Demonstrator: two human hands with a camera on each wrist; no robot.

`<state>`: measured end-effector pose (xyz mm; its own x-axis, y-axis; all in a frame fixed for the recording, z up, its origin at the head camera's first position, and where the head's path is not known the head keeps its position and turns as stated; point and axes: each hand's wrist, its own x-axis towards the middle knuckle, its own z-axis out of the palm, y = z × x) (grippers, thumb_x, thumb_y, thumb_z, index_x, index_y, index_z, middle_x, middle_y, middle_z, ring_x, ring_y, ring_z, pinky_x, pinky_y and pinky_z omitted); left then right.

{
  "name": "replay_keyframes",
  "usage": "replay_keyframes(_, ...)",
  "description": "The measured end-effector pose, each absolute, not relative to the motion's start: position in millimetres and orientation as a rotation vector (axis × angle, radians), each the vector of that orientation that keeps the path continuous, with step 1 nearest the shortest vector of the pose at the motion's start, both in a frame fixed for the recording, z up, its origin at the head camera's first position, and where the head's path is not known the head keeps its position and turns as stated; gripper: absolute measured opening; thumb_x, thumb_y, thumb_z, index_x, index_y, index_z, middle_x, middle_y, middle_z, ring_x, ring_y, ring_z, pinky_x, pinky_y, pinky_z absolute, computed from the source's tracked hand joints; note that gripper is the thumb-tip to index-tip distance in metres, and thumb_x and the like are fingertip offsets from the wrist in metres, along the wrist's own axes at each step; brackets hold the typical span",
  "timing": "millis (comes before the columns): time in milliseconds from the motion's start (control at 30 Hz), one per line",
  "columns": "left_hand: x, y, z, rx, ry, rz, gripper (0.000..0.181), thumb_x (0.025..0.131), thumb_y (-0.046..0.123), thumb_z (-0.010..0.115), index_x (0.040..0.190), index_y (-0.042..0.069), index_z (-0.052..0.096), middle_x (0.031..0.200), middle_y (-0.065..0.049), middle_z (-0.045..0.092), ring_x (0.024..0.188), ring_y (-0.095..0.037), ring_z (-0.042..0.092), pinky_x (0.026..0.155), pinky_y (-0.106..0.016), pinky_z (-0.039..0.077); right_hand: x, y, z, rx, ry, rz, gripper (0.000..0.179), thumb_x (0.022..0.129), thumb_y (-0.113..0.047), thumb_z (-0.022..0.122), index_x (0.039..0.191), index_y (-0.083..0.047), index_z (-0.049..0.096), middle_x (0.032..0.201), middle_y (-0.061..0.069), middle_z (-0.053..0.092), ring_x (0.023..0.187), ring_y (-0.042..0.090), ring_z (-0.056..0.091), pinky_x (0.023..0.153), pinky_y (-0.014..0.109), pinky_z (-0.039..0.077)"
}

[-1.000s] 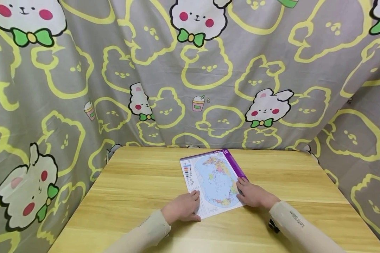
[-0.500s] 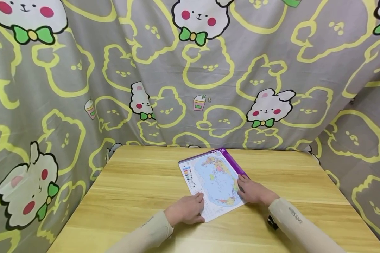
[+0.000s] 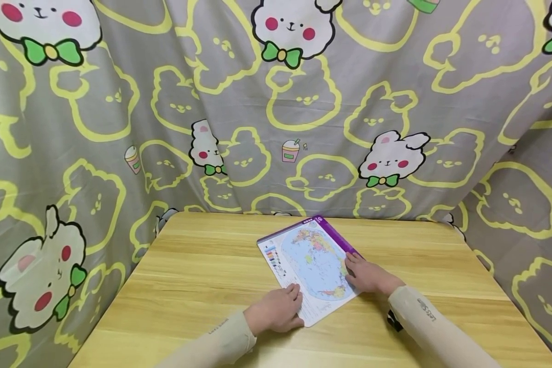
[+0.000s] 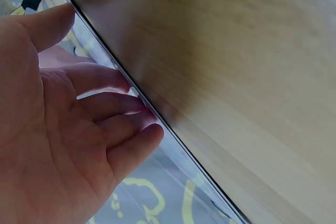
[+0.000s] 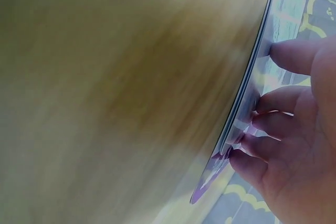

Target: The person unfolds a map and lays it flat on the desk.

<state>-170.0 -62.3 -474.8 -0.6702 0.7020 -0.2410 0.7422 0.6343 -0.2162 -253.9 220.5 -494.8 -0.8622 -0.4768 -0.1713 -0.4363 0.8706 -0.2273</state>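
A thin, glossy world map sheet [image 3: 310, 271] with a purple border lies at an angle on the wooden table. My left hand [image 3: 278, 308] rests on its lower left edge. In the left wrist view, the left hand's fingers [image 4: 113, 114] touch the printed face just inside the rim, and the thumb is at the rim too. On the opposite side, my right hand [image 3: 370, 274] rests over the purple edge. The right wrist view has the fingertips [image 5: 247, 163] pressing on the sheet's face along that edge, thumb spread apart. Neither hand curls around the sheet.
The wooden table [image 3: 193, 266] extends around the sheet on all sides. A grey curtain [image 3: 239, 102] with cartoon rabbits hangs behind the table and down both sides. A black object [image 3: 394, 321] shows under the right sleeve.
The map sheet has turned anticlockwise: its top has shifted left and its bottom corner right. My left hand has moved right with it; the right hand has barely shifted.
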Motion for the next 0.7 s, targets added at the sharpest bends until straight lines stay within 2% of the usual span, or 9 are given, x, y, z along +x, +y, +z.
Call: replay_keyframes(700,-158.1,-51.4,-475.8,1.224,2.724,-0.474,0.067,0.095,0.056,0.041,0.143,0.010,0.040,0.147,-0.010,0.038,0.135,-0.019,0.034,0.108,-0.026,0.031,-264.1,222.5,-493.8,-0.743,2.808,-0.280,0.055,0.098,-0.024,0.049,0.138,0.013,0.037,0.145,0.031,0.029,0.135,0.045,0.024,0.109,0.054,0.024)
